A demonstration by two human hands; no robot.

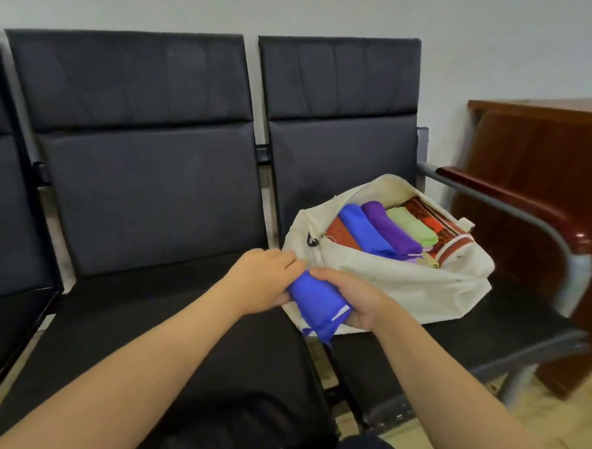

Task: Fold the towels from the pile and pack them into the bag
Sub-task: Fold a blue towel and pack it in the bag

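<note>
A folded blue towel (317, 305) is held between both my hands just in front of the bag's near edge. My left hand (261, 281) grips its upper end and my right hand (353, 298) wraps its lower right side. The cream cloth bag (428, 282) lies open on the right seat. Inside it sit rolled towels side by side: a blue one (361, 229), a purple one (389, 228), a green one (413, 226) and red patterned ones (433, 222). No pile of unfolded towels is in view.
Black padded seats (156, 197) run in a row along a white wall. A metal armrest (513, 209) with a red-brown wooden top borders the bag's seat on the right. A dark wooden cabinet (538, 163) stands behind it. A dark bag (230, 430) lies at the seat's front.
</note>
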